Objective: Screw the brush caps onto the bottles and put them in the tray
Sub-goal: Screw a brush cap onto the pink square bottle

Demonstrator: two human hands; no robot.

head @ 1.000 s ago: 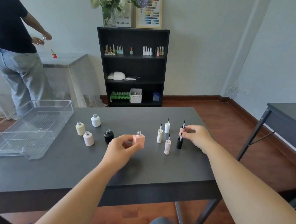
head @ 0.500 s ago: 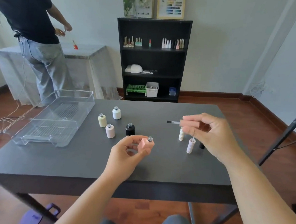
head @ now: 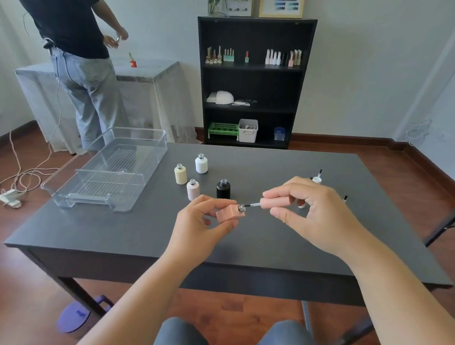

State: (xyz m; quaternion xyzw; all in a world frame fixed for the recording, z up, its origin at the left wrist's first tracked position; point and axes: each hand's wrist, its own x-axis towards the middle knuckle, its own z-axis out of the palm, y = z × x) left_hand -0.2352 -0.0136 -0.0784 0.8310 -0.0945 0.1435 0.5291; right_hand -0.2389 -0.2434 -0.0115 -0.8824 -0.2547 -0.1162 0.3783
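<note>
**While the tray waits bare, the first brush meets its bottle**

While nothing yet lies in it, the clear plastic tray (head: pixel 108 172) sits on the dark table (head: pixel 135 236), well off beyond the left hand's knuckles. Nearer, just past the left fingertips, four open bottles stand uncapped: cream (head: pixel 180 174), white (head: pixel 201 163), pale pink (head: pixel 193 189) and black (head: pixel 223 188).

The left hand (head: pixel 198 227) pinches the peach square bottle (head: pixel 227 214) between thumb and fingers, its threaded neck tipped toward the other hand. The right hand (head: pixel 317 216) grips the peach brush cap (head: pixel 275 203) between thumb and forefinger, held sideways, with the brush tip right at the mouth of the neck; whether it has entered is too fine to tell. Behind the right fingers, a few spare brush caps (head: pixel 317 178) peek out, mostly hidden.

By my reading the task is barely begun: no cap is screwed down and no bottle is in the tray. This first pair needs inserting, twisting tight and placing; the other four bottles remain after it.
</note>
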